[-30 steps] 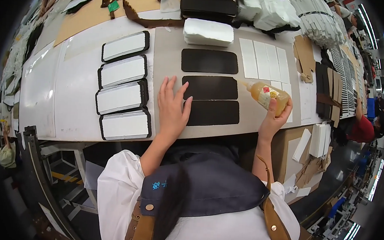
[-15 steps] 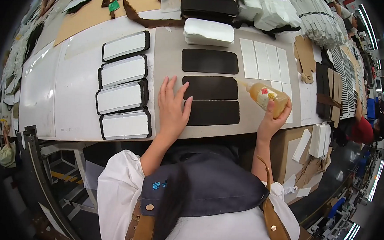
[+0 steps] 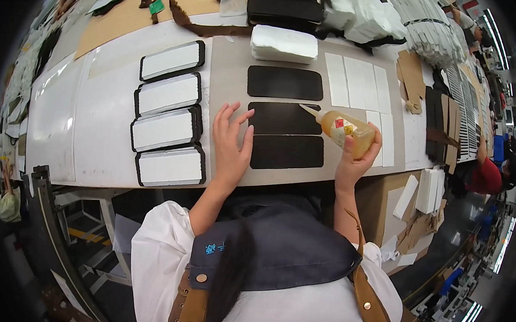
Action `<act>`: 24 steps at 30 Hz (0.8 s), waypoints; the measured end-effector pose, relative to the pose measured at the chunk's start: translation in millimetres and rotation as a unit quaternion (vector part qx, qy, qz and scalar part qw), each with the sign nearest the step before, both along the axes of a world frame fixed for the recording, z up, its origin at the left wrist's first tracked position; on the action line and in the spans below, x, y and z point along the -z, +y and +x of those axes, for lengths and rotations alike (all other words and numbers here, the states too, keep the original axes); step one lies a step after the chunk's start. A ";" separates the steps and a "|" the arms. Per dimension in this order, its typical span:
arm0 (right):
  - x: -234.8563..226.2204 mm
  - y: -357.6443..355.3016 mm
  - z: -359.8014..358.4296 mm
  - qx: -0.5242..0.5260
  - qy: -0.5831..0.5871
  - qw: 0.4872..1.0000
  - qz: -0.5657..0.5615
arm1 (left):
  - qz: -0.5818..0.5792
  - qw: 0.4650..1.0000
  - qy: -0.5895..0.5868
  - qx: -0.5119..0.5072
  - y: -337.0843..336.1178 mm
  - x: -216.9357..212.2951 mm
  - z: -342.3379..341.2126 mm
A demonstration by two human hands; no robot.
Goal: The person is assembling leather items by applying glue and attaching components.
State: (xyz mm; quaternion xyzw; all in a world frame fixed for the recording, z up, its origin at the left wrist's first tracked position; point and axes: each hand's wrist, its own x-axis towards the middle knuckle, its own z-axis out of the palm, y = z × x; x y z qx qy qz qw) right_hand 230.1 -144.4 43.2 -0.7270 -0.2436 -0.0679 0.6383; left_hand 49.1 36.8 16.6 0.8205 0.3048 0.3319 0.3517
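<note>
My right hand (image 3: pixel 358 157) is closed around a clear squeeze bottle (image 3: pixel 348 132) of amber liquid. The bottle is tilted, and its narrow nozzle points left over the upper right part of the middle black panel (image 3: pixel 283 118). Whether the tip touches that panel I cannot tell. A far black panel (image 3: pixel 285 83) and a near black panel (image 3: pixel 287 152) lie above and below it in a column. My left hand (image 3: pixel 231 142), fingers spread and holding nothing, is at the left ends of the middle and near panels.
Left of my hand run several stacks of white pieces on black panels (image 3: pixel 169 127). A white stack (image 3: pixel 284 44) stands behind the column. White strips (image 3: pixel 360 83) lie to the right, beside brown card scraps (image 3: pixel 411 81). A person in red (image 3: pixel 483 174) is at the far right.
The bottle in my right hand has moved left, bringing its nozzle from the middle panel's right edge to over it. My left fingers have drawn slightly back from the panels.
</note>
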 end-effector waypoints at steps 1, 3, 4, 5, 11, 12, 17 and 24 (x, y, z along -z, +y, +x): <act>0.5 2.1 -1.5 -0.002 0.000 1.000 0.000 | -0.007 1.000 -0.010 -0.002 0.2 0.1 -0.3; 1.2 6.4 -4.4 -0.013 -0.015 1.000 -0.005 | -0.009 1.000 -0.012 -0.001 1.7 0.1 -0.9; 2.0 7.4 -5.5 -0.016 -0.015 1.000 -0.005 | -0.012 1.000 -0.015 0.001 2.3 -0.1 -1.2; 3.4 7.8 -7.0 -0.026 -0.027 0.999 -0.023 | -0.011 1.000 -0.015 -0.002 2.1 -0.8 -1.0; 2.6 22.0 -17.6 -0.073 -0.036 0.996 -0.025 | -0.035 0.999 -0.035 -0.007 2.1 -2.7 -2.5; 1.6 25.4 -19.7 -0.085 -0.029 0.996 -0.017 | -0.042 0.998 -0.042 -0.010 2.5 -5.6 -3.6; -0.5 39.9 -25.7 -0.121 -0.020 0.992 0.001 | -0.102 0.990 -0.090 -0.023 6.6 -7.5 -7.5; -4.9 63.5 -24.1 -0.218 0.003 0.975 0.036 | -0.138 0.981 -0.134 -0.021 8.5 -4.4 -8.3</act>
